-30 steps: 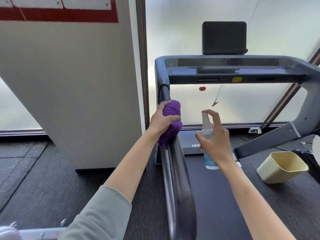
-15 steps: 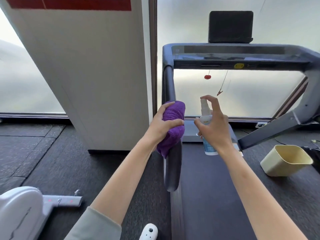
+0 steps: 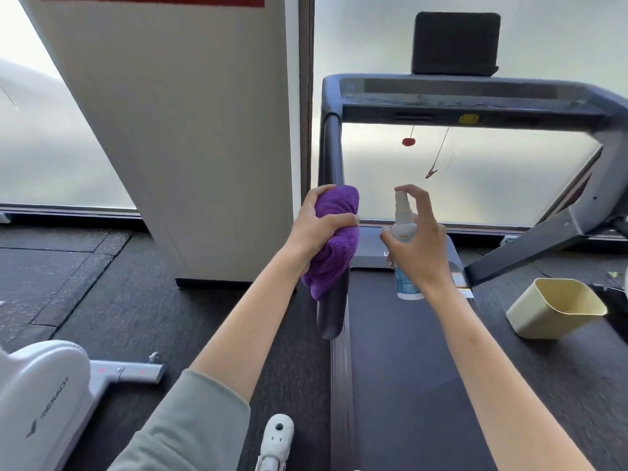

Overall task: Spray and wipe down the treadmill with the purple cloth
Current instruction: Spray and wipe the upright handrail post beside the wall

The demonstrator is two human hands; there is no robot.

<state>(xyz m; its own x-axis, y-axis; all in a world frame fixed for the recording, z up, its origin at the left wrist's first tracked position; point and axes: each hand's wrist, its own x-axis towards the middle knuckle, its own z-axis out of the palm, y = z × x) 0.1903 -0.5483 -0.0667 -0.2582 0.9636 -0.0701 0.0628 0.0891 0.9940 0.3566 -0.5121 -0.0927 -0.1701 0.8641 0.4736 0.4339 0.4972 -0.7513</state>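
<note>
While the left hand (image 3: 317, 229) has its fingers curled around the purple cloth (image 3: 334, 239), bunched on the treadmill's left handrail (image 3: 334, 300), the right hand (image 3: 419, 243) grips the spray bottle (image 3: 404, 263), index fingertip on the nozzle.

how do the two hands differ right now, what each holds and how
The left hand squeezes the bunched purple cloth around the treadmill's left handrail. The right hand holds the spray bottle upright in the air, touching no part of the treadmill, index finger on the nozzle. Both have a closed grip.
</note>
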